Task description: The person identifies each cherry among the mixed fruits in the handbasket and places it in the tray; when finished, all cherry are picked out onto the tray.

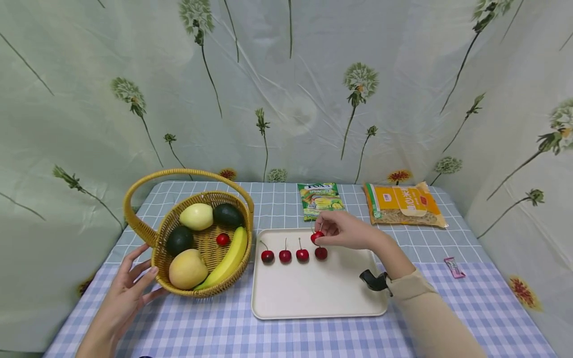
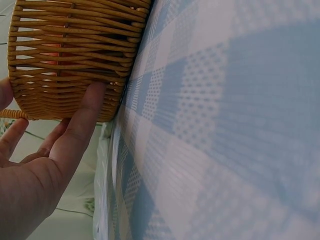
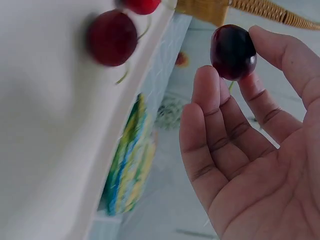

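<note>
My right hand [image 1: 344, 231] pinches a dark red cherry [image 3: 232, 52] between thumb and fingertips, above the back part of the cream tray [image 1: 313, 293]. Several stemmed cherries [image 1: 285, 256] lie in a row on the tray, the rightmost just below the held one. At the left, my left hand [image 1: 130, 286] touches the side of the yellow wicker basket [image 1: 156, 253], fingers spread and fairly straight against the weave. Inside the basket are a banana [image 1: 228, 261], a peach-like yellow fruit [image 1: 188, 269], a pale green fruit [image 1: 196, 217], two dark green fruits [image 1: 180, 241] and one cherry [image 1: 222, 239].
Behind the tray lies a green packet [image 1: 320, 199], with an orange-and-clear food bag [image 1: 405, 204] to its right. A small pink wrapped sweet [image 1: 454, 267] lies at the right on the checked tablecloth [image 1: 483, 298]. The basket's tall handle [image 1: 188, 172] arches over its back.
</note>
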